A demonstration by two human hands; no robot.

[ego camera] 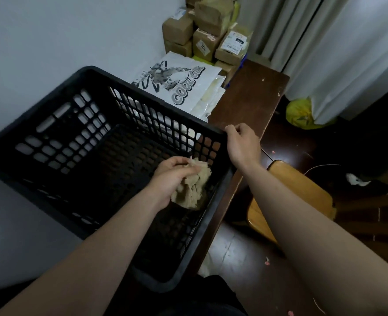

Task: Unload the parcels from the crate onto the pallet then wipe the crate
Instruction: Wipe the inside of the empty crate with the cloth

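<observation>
Wiping the empty crate [142, 95]: my left hand [172, 176] fingers clamp the cloth [193, 190], my right hand [243, 144] fingers grip the rim; next I'd scrub the lower-right wall.

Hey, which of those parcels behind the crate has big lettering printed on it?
The white plastic mailer lying flat just beyond the crate; it reads COOL GIRL. The brown cardboard boxes stacked behind carry only small labels.

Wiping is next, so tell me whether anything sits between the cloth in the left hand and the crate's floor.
Nothing visible does. The left hand grips the cloth inside the crate, by its right wall, and the floor shows no parcels. The right hand holds the rim's corner.
</observation>
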